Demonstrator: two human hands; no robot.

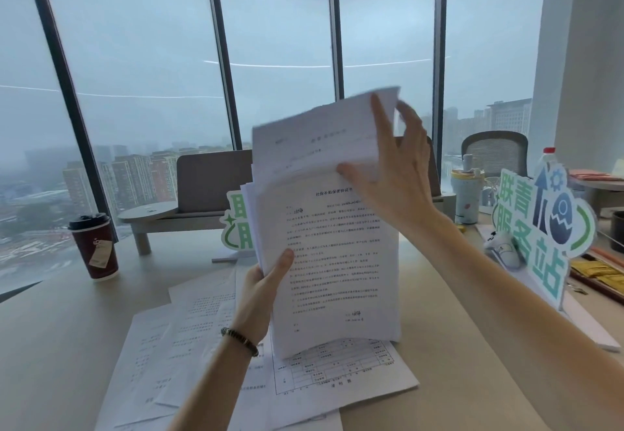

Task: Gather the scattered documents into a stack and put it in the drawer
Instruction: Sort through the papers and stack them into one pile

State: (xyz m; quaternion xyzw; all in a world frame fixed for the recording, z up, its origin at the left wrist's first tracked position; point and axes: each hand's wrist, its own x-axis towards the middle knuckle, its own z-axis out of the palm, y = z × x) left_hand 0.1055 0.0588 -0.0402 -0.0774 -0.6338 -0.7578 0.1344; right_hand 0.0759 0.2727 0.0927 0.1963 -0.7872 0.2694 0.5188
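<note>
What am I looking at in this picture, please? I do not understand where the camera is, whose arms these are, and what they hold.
The single picture comes from a wide-angle camera worn on a person's head, looking forward and down, so both arms are that person's own; there is no machine. The left hand, with a beaded bracelet at the wrist, grips an upright stack of white printed paper sheets by its left edge. The right hand pinches the blurred top sheets near the upper right corner. More loose white printed sheets lie overlapping on the pale beige desk. A dark red paper cup with a black lid stands to the left, and a green and white cut-out sign stands to the right. Behind are large windows over a foggy city. No drawer is visible.
</note>
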